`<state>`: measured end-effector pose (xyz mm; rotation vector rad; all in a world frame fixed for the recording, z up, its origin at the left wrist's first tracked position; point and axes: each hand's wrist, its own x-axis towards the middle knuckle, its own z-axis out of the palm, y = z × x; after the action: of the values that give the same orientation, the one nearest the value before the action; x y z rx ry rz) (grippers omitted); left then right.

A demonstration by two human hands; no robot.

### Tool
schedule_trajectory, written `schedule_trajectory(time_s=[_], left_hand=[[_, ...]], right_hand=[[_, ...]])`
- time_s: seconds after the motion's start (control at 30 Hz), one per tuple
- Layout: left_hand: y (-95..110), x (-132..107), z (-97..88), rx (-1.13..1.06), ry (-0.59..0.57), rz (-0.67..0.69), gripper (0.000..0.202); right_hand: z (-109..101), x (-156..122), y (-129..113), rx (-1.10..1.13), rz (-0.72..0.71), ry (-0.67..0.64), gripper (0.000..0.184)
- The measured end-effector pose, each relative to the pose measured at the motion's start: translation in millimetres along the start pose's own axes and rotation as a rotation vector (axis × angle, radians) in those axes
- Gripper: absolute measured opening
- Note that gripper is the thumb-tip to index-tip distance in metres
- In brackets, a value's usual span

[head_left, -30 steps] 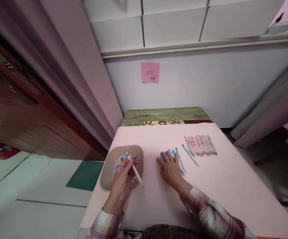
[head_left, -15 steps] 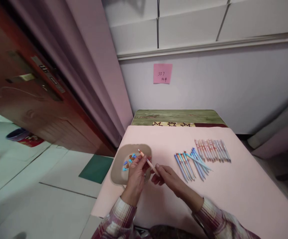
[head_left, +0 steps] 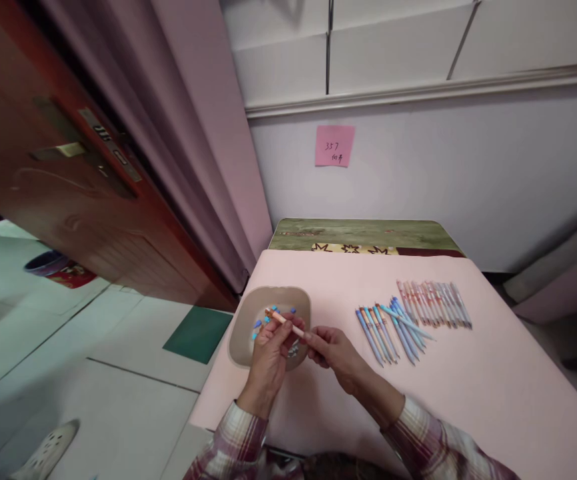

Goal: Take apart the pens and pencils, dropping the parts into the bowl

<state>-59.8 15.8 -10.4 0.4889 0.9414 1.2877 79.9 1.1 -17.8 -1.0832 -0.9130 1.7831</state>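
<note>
Between my two hands is a pale peach pen [head_left: 297,329], its brown-tipped end over the beige basin. My left hand [head_left: 269,350] is closed around the pen's middle. The fingers of my right hand [head_left: 332,353] pinch its near end. Beneath my left hand, the basin [head_left: 237,333] holds several small blue and brown pieces [head_left: 258,325], and some small whitish parts lie by its right wall. To the right, a group of assembled blue and peach pens [head_left: 376,333] lies on the pink cloth, beside a crossed bunch of blue pens [head_left: 407,331].
A neat row of clear-barrelled pens [head_left: 433,303] lies farther right on the pink-covered table [head_left: 468,387]. Past the table's back edge is a green patterned surface [head_left: 358,230]. A wooden door [head_left: 68,200] stands at left, and a light clog [head_left: 51,448] shows on the floor.
The pen has tilted flatter, and its far end now shows a brown tip over the basin. The view has shifted slightly left, and a clog has appeared at lower left.
</note>
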Motion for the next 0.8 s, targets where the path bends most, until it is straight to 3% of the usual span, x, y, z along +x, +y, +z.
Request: schedule_trajectory(time_s=[0.1,0.17,0.3,0.4,0.47,0.63,0.8], left_hand=[[-5,5,-1.3,-0.052,0.074,0.0,0.024],[-7,8,-3.5,-0.077,0.116,-0.01,0.02],[-8,9,-8.3,-0.11,0.115,-0.036,0.015],[-9,10,-9.0,-0.099,0.13,-0.036,0.013],[-9,10,-7.9,-0.084,0.146,-0.025,0.013],[-10,10,-4.0,-0.08,0.135,-0.043,0.016],[-8,12,-5.4,-0.09,0.193,0.009,0.014]], right_hand=[[1,1,0,-0.117,-0.179,0.132,0.043],[1,2,2,-0.16,-0.15,0.16,0.044],[-2,3,7,-0.224,-0.011,0.068,0.054],[-4,3,7,-0.269,-0.155,0.154,0.041],[-5,2,6,-0.279,-0.216,0.2,0.042],[-7,3,9,-0.236,-0.035,0.093,0.049],[-13,5,17,-0.276,-0.257,0.231,0.024]])
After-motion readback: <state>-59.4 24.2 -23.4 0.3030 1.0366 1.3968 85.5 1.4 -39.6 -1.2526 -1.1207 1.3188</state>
